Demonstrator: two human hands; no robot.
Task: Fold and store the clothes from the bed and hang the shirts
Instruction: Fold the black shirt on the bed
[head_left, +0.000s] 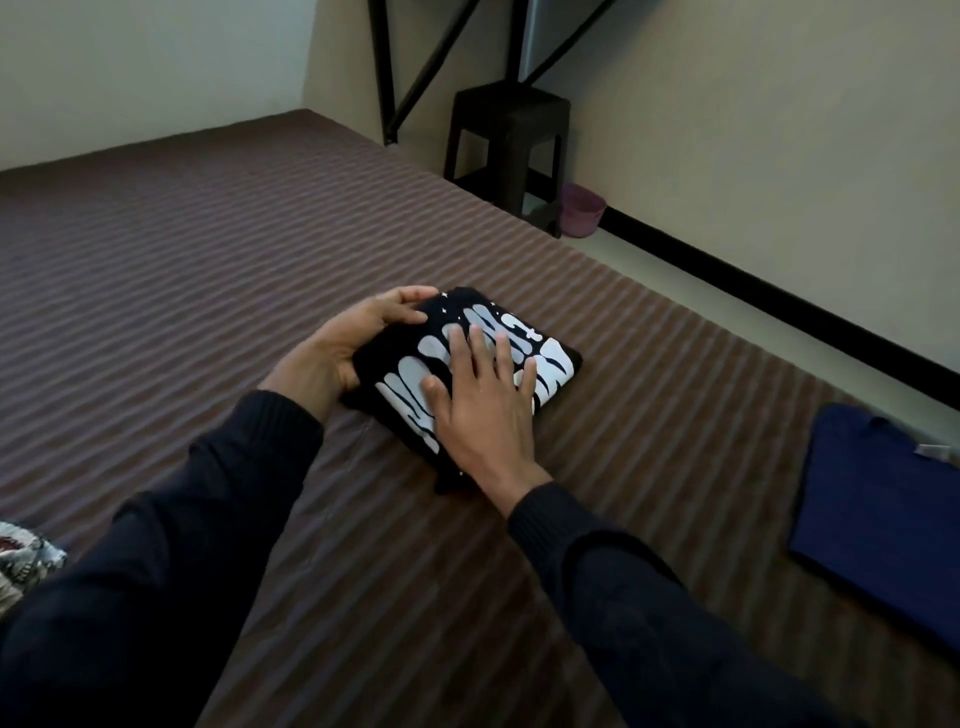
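Note:
A folded black T-shirt with big white lettering (550, 358) lies in the middle of the bed (208, 270), which has a brown striped cover. My right hand (483, 405) lies flat on top of the bundle with its fingers spread, pressing it down. My left hand (353, 343) grips the bundle's left edge, with the thumb under the side and the fingers curled over the far corner. Both arms wear dark knitted sleeves.
A folded dark blue garment (878, 514) lies at the bed's right edge. A patterned white cloth (23, 561) shows at the left edge. Beyond the bed stand a dark plastic stool (506, 150), a purple tub (582, 208) and a black metal frame (441, 47) by the wall.

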